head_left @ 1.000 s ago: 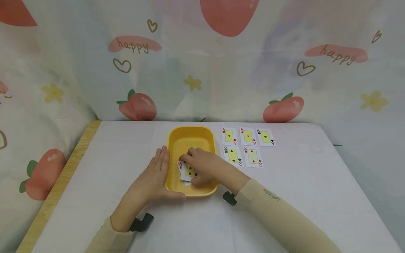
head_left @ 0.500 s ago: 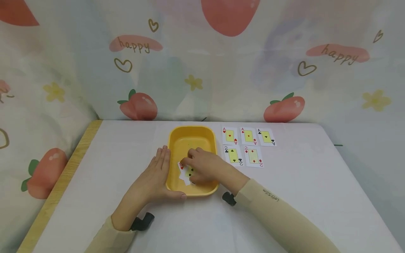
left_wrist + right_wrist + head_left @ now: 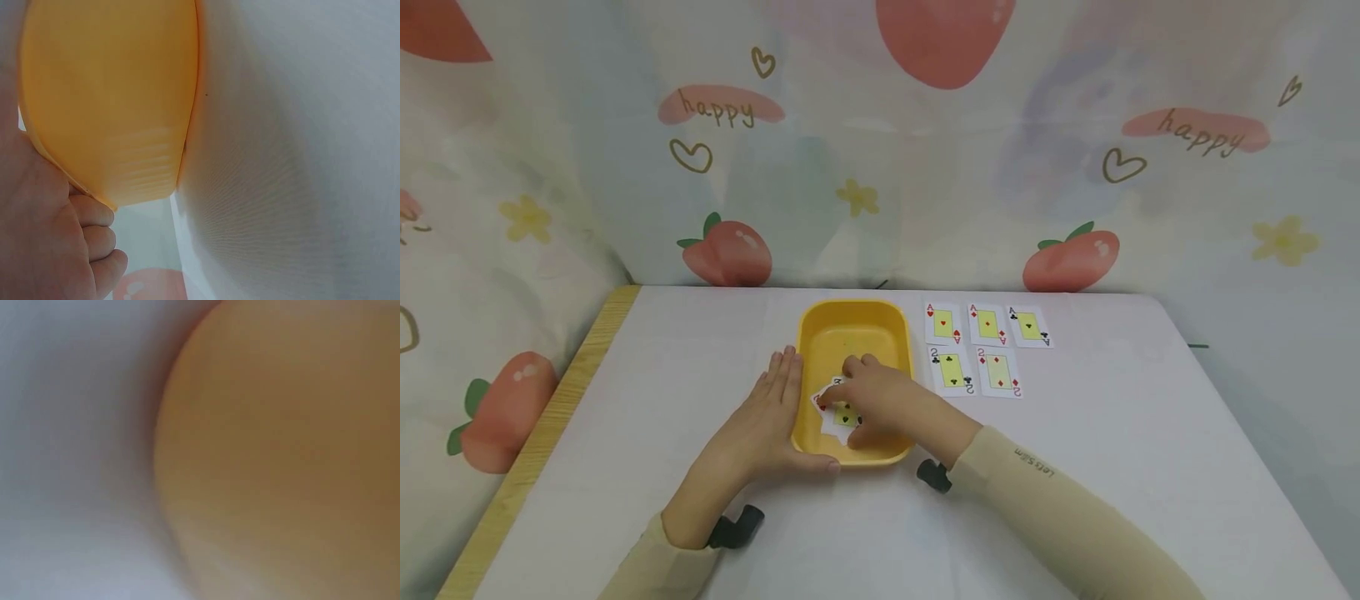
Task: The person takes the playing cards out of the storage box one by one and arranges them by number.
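Note:
A yellow plastic tray (image 3: 850,340) stands on the white-covered table. Along its left rim lies my left hand (image 3: 758,433), fingers straight and thumb stretched across the near edge; in the left wrist view those fingers (image 3: 97,240) bend slightly beside the tray wall (image 3: 112,94). My right hand (image 3: 880,400) reaches inside over a small fanned pile of playing cards (image 3: 831,427), pinching at it with index finger on the left and thumb on the near side. A red-marked corner and black pips show; the palm hides the rest. Blurred yellow tray wall (image 3: 281,450) fills much of the right wrist view.
Right of the tray, face-up cards lie in two rows: ace of hearts (image 3: 943,323), ace of diamonds (image 3: 987,325) and ace of clubs (image 3: 1030,326) above two of clubs (image 3: 952,371) and two of diamonds (image 3: 998,372). A patterned curtain (image 3: 887,225) hangs behind.
The cards under my right hand have spread further left and fanned out, with more corners showing. My right index finger has shifted slightly left. My left hand stays on the tray rim.

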The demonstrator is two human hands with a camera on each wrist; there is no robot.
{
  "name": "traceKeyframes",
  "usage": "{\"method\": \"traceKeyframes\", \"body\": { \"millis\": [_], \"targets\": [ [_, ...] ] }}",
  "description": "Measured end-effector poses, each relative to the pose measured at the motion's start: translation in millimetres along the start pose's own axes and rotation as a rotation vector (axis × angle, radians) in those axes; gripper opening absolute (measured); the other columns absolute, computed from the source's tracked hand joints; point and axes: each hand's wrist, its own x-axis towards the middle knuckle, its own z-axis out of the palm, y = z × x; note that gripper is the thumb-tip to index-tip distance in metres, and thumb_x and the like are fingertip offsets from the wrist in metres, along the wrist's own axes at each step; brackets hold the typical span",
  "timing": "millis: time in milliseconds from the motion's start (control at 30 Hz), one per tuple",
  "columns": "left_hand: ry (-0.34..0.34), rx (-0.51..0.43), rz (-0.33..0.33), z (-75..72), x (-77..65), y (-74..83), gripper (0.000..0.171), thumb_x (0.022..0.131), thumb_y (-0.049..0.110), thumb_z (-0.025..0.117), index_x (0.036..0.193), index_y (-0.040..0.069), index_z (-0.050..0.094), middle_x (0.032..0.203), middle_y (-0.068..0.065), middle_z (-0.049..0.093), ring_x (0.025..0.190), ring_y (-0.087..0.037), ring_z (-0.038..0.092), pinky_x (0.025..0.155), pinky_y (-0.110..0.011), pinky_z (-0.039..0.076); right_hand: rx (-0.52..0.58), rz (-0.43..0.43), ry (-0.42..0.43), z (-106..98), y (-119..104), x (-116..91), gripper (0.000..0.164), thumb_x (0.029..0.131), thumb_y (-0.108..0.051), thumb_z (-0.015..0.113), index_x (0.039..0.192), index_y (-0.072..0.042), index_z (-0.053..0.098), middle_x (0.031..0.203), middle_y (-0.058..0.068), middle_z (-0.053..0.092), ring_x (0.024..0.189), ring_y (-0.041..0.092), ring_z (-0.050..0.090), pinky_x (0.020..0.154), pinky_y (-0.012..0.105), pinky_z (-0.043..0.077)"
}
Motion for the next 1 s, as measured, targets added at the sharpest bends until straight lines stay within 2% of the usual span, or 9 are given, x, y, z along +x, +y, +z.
{"method": "traceKeyframes", "body": {
  "millis": [167, 367, 600, 767, 867, 1000],
  "targets": [
    [0.012, -0.002, 0.008, 0.1, -1.0, 0.2, 0.14, 0.051, 0.091, 0.047, 0.146, 0.002, -0.003, 0.152, -0.009, -0.012, 0.14, -0.028, -0.004, 0.111, -0.044, 0.016, -0.031, -0.01, 0.027, 0.3, -6.8, -2.2, 0.058, 0.067, -0.04, 0.077, 0.12, -0.04, 0.055, 0.111, 0.002, 0.048, 0.092, 0.017, 0.04, 0.076, 0.03, 0.045],
    [0.008, -0.004, 0.005, 1.0, -1.1, 0.3, 0.139, 0.051, 0.089, 0.05, 0.146, 0.003, -0.004, 0.152, -0.009, -0.013, 0.14, -0.027, -0.006, 0.111, -0.044, 0.015, -0.065, -0.036, 0.039, 4.2, -6.3, -4.1, 0.056, 0.068, -0.044, 0.072, 0.121, -0.044, 0.054, 0.112, 0.002, 0.046, 0.093, 0.017, 0.038, 0.075, 0.03, 0.045],
    [0.013, 0.0, 0.004, 1.5, -1.0, 0.0, 0.14, 0.051, 0.09, 0.049, 0.146, 0.003, -0.004, 0.152, -0.009, -0.012, 0.14, -0.026, -0.006, 0.111, -0.043, 0.015, 0.002, -0.028, 0.066, 8.3, -1.7, -4.4, 0.054, 0.067, -0.034, 0.075, 0.114, -0.042, 0.051, 0.118, 0.001, 0.041, 0.096, 0.017, 0.036, 0.074, 0.03, 0.047],
    [0.012, 0.003, 0.004, 1.0, -1.4, -0.3, 0.14, 0.051, 0.09, 0.049, 0.146, 0.002, -0.004, 0.152, -0.009, -0.012, 0.14, -0.026, -0.005, 0.111, -0.044, 0.015, 0.072, -0.008, 0.08, 9.1, 1.2, -6.1, 0.054, 0.07, -0.03, 0.076, 0.114, -0.04, 0.047, 0.116, 0.001, 0.043, 0.095, 0.016, 0.038, 0.078, 0.03, 0.047],
    [0.016, 0.003, 0.006, 1.0, -1.5, -0.6, 0.14, 0.051, 0.09, 0.048, 0.146, 0.002, -0.004, 0.153, -0.01, -0.011, 0.14, -0.026, -0.005, 0.111, -0.044, 0.016, 0.095, -0.003, 0.097, 9.5, 1.5, -7.7, 0.054, 0.072, -0.03, 0.074, 0.116, -0.04, 0.046, 0.114, 0.0, 0.044, 0.094, 0.015, 0.04, 0.079, 0.03, 0.047],
    [0.022, 0.008, 0.015, 1.2, -1.1, -0.3, 0.14, 0.051, 0.091, 0.047, 0.146, 0.002, -0.004, 0.153, -0.01, -0.011, 0.14, -0.027, -0.004, 0.111, -0.044, 0.016, 0.072, -0.006, 0.117, 10.7, -0.2, -9.5, 0.057, 0.071, -0.039, 0.074, 0.12, -0.039, 0.045, 0.115, 0.0, 0.042, 0.094, 0.014, 0.039, 0.082, 0.029, 0.047]
  ]
}}
